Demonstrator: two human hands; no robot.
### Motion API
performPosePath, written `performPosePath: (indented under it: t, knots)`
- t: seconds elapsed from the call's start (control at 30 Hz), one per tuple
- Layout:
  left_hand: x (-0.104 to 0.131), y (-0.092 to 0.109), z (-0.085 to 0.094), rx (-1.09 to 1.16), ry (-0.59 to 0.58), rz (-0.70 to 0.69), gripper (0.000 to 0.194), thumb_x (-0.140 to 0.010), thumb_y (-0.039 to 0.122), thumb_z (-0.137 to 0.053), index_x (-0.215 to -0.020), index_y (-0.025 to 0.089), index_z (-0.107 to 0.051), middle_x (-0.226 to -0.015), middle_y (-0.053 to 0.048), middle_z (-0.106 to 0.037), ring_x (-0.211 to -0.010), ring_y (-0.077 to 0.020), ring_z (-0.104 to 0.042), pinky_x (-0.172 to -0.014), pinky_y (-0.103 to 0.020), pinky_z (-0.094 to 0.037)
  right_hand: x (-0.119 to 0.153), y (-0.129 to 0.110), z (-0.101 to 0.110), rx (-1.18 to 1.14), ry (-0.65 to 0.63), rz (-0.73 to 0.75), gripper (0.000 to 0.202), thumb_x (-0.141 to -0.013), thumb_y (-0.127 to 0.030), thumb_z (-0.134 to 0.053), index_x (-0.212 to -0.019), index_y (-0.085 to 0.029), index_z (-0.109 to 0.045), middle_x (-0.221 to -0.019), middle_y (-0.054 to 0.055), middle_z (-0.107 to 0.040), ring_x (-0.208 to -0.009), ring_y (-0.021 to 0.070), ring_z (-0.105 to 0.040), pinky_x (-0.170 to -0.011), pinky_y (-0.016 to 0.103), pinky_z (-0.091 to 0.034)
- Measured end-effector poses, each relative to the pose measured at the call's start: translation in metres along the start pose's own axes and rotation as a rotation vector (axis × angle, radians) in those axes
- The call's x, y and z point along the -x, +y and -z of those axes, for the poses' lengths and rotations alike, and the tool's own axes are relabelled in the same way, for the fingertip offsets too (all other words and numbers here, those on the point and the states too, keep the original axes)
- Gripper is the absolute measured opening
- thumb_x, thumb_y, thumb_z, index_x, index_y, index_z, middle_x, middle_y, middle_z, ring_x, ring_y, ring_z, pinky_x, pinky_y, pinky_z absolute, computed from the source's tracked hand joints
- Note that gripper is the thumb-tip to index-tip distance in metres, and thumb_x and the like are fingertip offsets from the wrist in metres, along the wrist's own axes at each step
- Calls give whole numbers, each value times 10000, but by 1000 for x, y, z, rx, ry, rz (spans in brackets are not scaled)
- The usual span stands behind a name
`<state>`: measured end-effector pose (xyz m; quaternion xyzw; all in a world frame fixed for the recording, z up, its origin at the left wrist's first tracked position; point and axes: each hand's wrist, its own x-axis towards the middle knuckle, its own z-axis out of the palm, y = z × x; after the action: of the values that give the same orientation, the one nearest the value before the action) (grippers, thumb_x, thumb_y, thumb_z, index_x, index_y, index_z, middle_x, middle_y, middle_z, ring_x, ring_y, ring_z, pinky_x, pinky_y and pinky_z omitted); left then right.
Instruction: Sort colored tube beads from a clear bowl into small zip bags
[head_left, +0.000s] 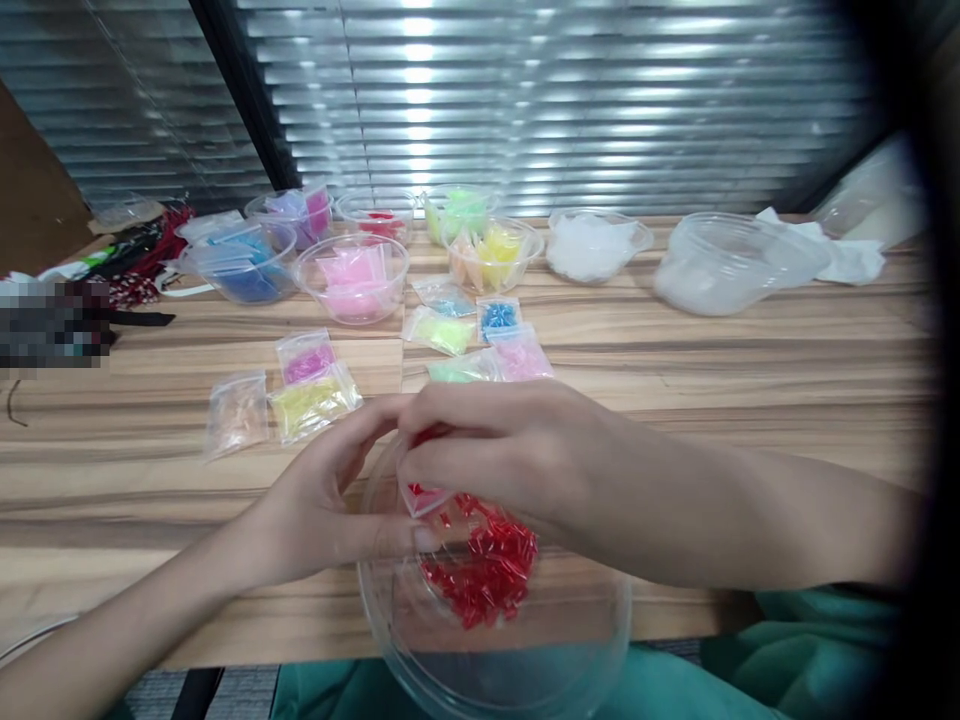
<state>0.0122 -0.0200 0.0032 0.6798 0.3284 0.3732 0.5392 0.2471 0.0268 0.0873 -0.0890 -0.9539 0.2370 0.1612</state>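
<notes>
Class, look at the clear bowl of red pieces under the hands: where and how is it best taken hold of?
Probably pinch the bowl by its near-right rim, coming from the near right. It is round and open, and that rim shows uncovered, while the left hand and right hand are over its far and left parts. The red pieces lie away from that rim.
</notes>
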Motion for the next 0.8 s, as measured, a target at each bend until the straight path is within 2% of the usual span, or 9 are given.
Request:
performPosePath:
  t: [0.13,0.27,0.4,0.5,0.6,0.7,0.8]
  knots:
    - [2,-2,0,-5,-8,31,659,-841,221,-808,-1410,413,-537,-1468,62,-587,-1404,-317,-545,-1170,-411,-476,0,0,0,-118,43,-34,270,-988,5,-481,-1189,-76,-644,-1192,55,-675,-1027,83,-644,-895,184,-533]
    - [2,-1,2,-40,2,49,766,-775,195,-855,-1427,427,-528,-1465,31,-592,-1395,-336,-550,-1172,-438,-479,-2,-3,0,-144,77,-54,234,-1001,-23,-478,-1120,-111,-659,-1129,-6,-738,-961,53,-671,-850,134,-521]
    - [2,-1,2,-50,26,31,796,-754,252,-885,-1439,444,-528,-1471,19,-583,-1414,-353,-522,-1190,-461,-460,-2,-4,1,-14,67,-20,260,-1005,-17,-465,-1103,-123,-681,-1165,11,-741,-1023,90,-675,-886,187,-533]
    - [2,-1,0,-25,28,38,755,-795,295,-865,-1447,452,-520,-1495,33,-563,-1443,-343,-494,-1220,-451,-422,-2,-3,2,135,47,38,262,-1001,0,-479,-1061,-109,-709,-1037,54,-730,-998,126,-646,-842,232,-533]
    - [1,1,-1,-4,35,21,746,-797,295,-871,-1445,445,-532,-1458,39,-590,-1408,-308,-537,-1169,-376,-481,-1,-1,2,136,30,41,266,-1001,-10,-491,-1114,-121,-704,-956,43,-687,-951,136,-610,-809,235,-510]
    - [-1,1,-1,-8,31,3,735,-777,201,-883,-1402,436,-578,-1415,42,-619,-1353,-256,-596,-1094,-287,-538,2,0,2,41,46,56,284,-992,13,-482,-1167,-118,-663,-1093,42,-682,-1028,122,-596,-895,225,-492]
    - [0,-5,0,30,-2,-14,675,-779,141,-873,-1350,402,-625,-1439,28,-610,-1342,-232,-607,-1012,-232,-577,3,1,3,-59,49,32,289,-991,9,-464,-1180,-130,-633,-1220,48,-656,-1042,96,-611,-862,186,-496]
